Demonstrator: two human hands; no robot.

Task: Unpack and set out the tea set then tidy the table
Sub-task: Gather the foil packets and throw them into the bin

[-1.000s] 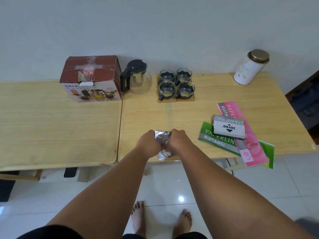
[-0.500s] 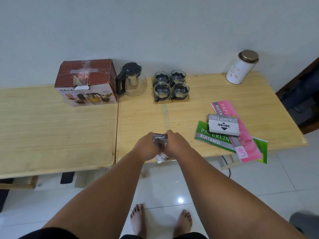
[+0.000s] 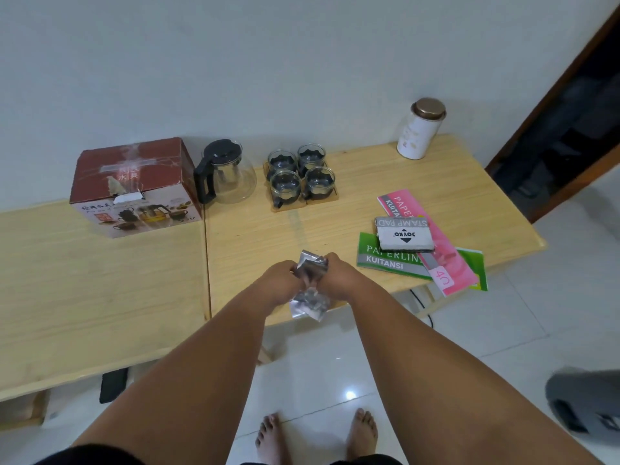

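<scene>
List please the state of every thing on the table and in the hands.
Box: closed, upright.
Teapot: lid on, looks empty.
Four cups: upright on coasters.
Canister: lidded, upright.
Stamp pad: closed, lying on booklets.
Plastic wrapper: crumpled between left hand and right hand.

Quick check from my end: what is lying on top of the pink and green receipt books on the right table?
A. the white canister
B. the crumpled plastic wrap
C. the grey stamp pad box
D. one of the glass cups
C: the grey stamp pad box lies across the pink book and green book, while the white canister stands at the table's far edge.
</scene>
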